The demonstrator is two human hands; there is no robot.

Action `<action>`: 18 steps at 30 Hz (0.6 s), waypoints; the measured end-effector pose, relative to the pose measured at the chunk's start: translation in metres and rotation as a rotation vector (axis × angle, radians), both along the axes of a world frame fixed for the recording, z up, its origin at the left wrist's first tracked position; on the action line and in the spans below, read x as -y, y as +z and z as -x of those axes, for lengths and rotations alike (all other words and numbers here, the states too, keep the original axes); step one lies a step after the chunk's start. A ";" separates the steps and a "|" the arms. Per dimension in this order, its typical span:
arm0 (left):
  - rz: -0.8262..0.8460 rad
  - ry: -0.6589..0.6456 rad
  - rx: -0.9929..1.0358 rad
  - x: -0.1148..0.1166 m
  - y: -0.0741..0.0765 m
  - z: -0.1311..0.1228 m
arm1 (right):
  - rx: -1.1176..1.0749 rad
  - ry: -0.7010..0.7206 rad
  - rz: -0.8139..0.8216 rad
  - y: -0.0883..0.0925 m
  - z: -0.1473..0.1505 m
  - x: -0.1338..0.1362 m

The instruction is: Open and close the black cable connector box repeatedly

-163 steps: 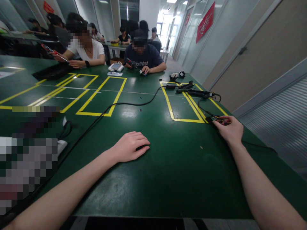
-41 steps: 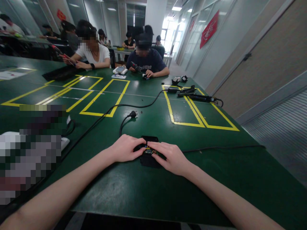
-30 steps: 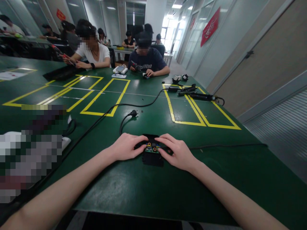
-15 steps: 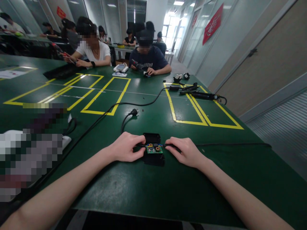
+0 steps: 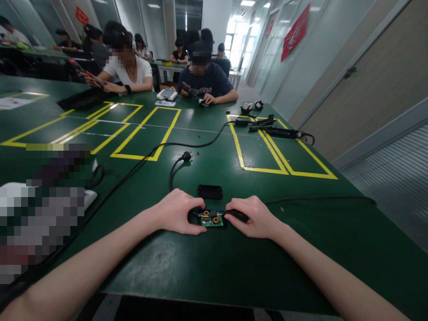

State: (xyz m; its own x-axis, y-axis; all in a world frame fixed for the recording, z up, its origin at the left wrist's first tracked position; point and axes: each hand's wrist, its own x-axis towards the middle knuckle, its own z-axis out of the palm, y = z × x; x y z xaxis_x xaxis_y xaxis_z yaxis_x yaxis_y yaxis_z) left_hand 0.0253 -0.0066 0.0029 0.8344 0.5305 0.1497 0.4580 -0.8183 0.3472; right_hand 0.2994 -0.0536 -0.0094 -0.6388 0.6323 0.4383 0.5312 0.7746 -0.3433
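A small green circuit board (image 5: 211, 221) with copper coils and coloured wires lies in or over a black plastic case half, mostly hidden beneath it. Finger and thumb of my left hand (image 5: 179, 211) span the left end of this case half, gripping its two long sides. My right hand (image 5: 252, 216) pinches the black cable (image 5: 236, 216) where it meets the board's right end. Just beyond the board lies the other case half (image 5: 209, 192), hollow side up, touched by neither hand. A black power plug (image 5: 186, 156) rests farther off, its cord running towards my left hand.
A long black cable (image 5: 187, 144) crosses the green table (image 5: 160, 272). Yellow tape rectangles (image 5: 147, 133) mark its surface. A black tool with a cord (image 5: 284, 133) lies at right. Blurred items (image 5: 50, 218) stand at left. Two co-workers (image 5: 207, 82) sit opposite, handling parts.
The board and both hands have come slightly nearer to me. The board now sits over the near case half, and my left finger and thumb have spread around it. The far case half stays put.
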 end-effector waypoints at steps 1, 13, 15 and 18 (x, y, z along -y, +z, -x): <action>-0.001 0.011 -0.003 0.000 0.000 0.000 | -0.003 -0.010 -0.001 0.000 0.000 0.000; -0.023 0.031 0.050 -0.006 0.005 0.004 | -0.004 -0.110 0.078 -0.005 0.004 -0.002; -0.021 0.033 0.073 -0.006 0.006 0.004 | -0.012 -0.120 0.070 -0.006 0.004 -0.002; -0.018 0.035 0.110 -0.006 0.007 0.005 | -0.014 -0.136 0.072 -0.007 0.003 -0.003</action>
State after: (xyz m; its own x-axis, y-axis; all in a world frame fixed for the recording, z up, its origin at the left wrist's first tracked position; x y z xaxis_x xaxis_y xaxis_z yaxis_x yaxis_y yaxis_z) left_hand 0.0203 -0.0006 0.0097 0.7933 0.5553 0.2495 0.4463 -0.8092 0.3821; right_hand 0.2962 -0.0506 -0.0164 -0.5396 0.7426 0.3967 0.6243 0.6690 -0.4033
